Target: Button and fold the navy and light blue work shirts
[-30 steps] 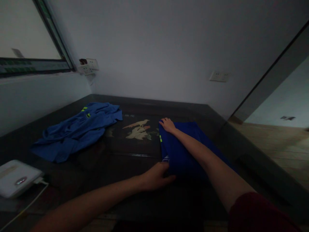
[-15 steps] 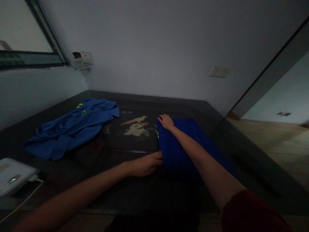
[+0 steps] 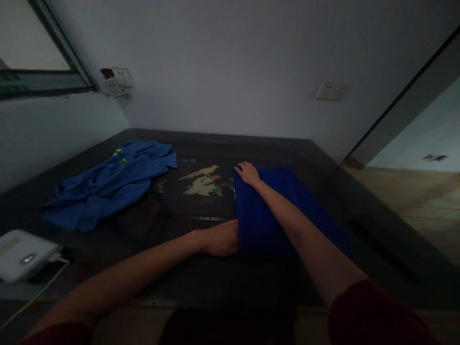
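Hands: two. The right hand lies palm down on the cloth, fingers loosely extended at the far left corner; the left hand reaches in at the near left edge, its fingertips hidden, so its grip cannot be told.
Dark blue cloth: one folded piece, on the table's right half.
Bird-and-flower picture: one, on the tabletop left of the cloth.
Lighter blue garment: one, lying rumpled at far left.
White device: one, near left, with one cable.
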Demonstrator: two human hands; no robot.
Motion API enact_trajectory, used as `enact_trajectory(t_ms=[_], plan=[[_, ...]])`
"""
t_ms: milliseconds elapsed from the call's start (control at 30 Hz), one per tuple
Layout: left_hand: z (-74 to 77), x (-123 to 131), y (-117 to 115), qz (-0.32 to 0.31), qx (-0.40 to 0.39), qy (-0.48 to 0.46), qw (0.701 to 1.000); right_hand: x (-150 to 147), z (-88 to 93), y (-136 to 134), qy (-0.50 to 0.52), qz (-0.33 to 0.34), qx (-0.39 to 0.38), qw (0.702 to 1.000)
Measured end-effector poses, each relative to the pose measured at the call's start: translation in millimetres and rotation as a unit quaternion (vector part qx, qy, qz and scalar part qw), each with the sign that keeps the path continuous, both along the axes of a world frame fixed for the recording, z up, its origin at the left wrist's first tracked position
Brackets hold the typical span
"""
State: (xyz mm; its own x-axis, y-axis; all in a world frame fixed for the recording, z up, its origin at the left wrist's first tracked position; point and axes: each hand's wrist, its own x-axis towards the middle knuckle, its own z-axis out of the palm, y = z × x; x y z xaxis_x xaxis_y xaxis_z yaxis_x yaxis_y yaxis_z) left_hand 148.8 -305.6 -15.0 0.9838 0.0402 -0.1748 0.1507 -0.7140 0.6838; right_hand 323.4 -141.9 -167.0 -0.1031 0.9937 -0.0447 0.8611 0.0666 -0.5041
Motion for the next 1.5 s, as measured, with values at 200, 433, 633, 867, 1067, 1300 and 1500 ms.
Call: enact_trajectory(t_ms=[200,433,633,867,1067,1300,1500], plan=[[11.3,-21.8,-6.0,0.019,0.000,0.000,1.000,0.5,-2.1,0.4,0.014,-0.002,0.006,1.000],[16.7,-30.4,-18.0,0.031,0.034,0.020,0.999,1.9,-3.9,2.0,0.024,-0.009,0.006,1.000],[20.9,-42.4,-22.7,0.059,0.029,0.027,0.997,1.9,-3.7,2.3,0.026,-0.009,0.009,1.000],[34.3,-15.4,-0.8,0.221,0.052,-0.055,0.972,0.1,-2.3,0.8,0.029,-0.011,0.015,0.999],[8.0,38.4,-4.7,0.064,0.049,0.006,0.997,3.3,-0.6,3.3,0.038,-0.009,0.023,0.999],[-7.9,31.0,-8.9,0.046,0.046,0.032,0.997,7.5,0.2,18.6,0.069,-0.011,0.036,0.997],[-1.8,34.3,-10.1,0.041,0.066,0.021,0.997,19.2,6.1,30.9,0.096,-0.009,0.032,0.995]])
